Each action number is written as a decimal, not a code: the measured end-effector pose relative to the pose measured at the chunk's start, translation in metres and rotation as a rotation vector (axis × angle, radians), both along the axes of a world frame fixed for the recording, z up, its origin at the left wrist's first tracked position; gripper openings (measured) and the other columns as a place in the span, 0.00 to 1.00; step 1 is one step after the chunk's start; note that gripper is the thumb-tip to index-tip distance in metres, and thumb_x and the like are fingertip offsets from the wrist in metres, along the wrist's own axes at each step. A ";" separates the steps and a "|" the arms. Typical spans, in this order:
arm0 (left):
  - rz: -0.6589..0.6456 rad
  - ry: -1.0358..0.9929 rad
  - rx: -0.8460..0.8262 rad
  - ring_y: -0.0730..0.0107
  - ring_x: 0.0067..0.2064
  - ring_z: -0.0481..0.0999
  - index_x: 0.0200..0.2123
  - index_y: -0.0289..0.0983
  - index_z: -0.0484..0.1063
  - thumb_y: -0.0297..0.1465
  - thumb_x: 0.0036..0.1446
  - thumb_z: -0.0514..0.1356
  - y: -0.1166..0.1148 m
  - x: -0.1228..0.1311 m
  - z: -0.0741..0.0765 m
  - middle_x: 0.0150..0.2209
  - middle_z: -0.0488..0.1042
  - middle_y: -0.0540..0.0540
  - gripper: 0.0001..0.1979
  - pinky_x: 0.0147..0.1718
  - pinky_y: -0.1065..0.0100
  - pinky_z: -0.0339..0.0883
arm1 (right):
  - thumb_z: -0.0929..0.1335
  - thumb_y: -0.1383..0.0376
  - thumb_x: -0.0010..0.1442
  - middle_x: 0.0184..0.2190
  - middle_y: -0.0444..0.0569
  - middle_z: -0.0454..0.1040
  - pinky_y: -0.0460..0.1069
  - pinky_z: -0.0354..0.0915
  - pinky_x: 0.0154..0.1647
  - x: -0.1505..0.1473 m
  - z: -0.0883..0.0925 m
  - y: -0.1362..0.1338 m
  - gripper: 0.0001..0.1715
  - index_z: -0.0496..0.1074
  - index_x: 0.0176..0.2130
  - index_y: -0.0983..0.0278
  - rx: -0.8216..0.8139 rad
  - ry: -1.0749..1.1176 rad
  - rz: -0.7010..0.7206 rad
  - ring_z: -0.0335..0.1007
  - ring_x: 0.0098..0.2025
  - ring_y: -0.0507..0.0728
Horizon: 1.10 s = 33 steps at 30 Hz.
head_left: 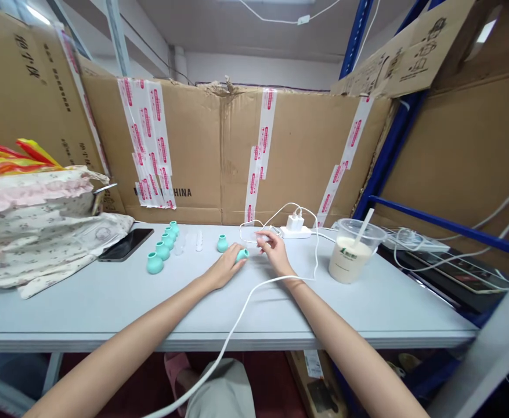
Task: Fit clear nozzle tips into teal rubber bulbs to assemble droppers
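Observation:
My left hand (227, 267) is closed around a small teal bulb-shaped pot (242, 255), tipped so its open mouth faces right. Just right of it, my right hand (275, 251) is closed in a pinch on a small, pale, see-through piece (262, 237), too small to name. Another teal pot (222, 243) stands upright beyond my left hand. Farther left, several matching pots form a slanting row, the nearest teal pot (154, 263) at its front end. Beside that row are a clear plastic piece (179, 244) and a slim clear tube (199, 241).
A white cable (254, 293) loops across the grey table (106, 307) and past my right wrist. A white charger (295, 223) sits in a power strip behind. On the right stands a drink cup (349, 258); on the left lie a phone (126, 244) and a cloth bag (40, 232).

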<state>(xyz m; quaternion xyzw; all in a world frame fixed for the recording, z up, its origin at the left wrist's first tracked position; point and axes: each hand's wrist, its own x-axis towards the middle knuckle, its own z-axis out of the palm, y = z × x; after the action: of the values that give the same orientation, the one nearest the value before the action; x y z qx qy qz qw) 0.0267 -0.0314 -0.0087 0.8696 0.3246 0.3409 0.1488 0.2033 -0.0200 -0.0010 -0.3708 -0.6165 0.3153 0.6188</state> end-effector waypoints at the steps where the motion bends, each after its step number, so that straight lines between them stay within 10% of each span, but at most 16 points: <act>1: 0.031 -0.054 -0.013 0.65 0.43 0.65 0.42 0.37 0.61 0.37 0.59 0.47 0.004 0.005 0.004 0.40 0.66 0.44 0.13 0.45 0.63 0.59 | 0.68 0.55 0.48 0.33 0.48 0.71 0.45 0.65 0.21 0.005 -0.002 -0.001 0.18 0.72 0.37 0.63 -0.003 -0.022 0.014 0.65 0.25 0.50; 15: 0.004 -0.031 0.015 0.64 0.43 0.68 0.41 0.37 0.65 0.39 0.59 0.48 0.016 0.014 0.009 0.40 0.69 0.45 0.14 0.44 0.64 0.61 | 0.69 0.55 0.46 0.23 0.46 0.72 0.45 0.63 0.22 0.019 0.009 -0.006 0.21 0.75 0.37 0.66 -0.170 -0.175 0.172 0.66 0.22 0.50; 28: 0.098 0.437 0.238 0.60 0.39 0.69 0.39 0.34 0.65 0.36 0.59 0.49 0.009 0.014 0.009 0.36 0.69 0.42 0.12 0.38 0.61 0.63 | 0.68 0.57 0.50 0.13 0.43 0.68 0.45 0.62 0.25 0.019 0.000 -0.017 0.18 0.76 0.34 0.69 -0.236 -0.460 0.186 0.66 0.18 0.50; 33: 0.115 0.230 0.154 0.59 0.45 0.68 0.47 0.37 0.63 0.39 0.57 0.51 0.010 0.014 0.017 0.41 0.69 0.41 0.17 0.43 0.60 0.61 | 0.70 0.56 0.46 0.22 0.45 0.73 0.46 0.65 0.24 0.015 0.006 -0.014 0.27 0.71 0.44 0.66 -0.238 -0.252 0.143 0.68 0.21 0.51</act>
<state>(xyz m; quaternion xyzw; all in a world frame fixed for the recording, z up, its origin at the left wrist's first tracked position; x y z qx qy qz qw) 0.0410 -0.0211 0.0084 0.8917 0.3618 0.2708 0.0239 0.2186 -0.0339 0.0047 -0.4332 -0.6723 0.3800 0.4646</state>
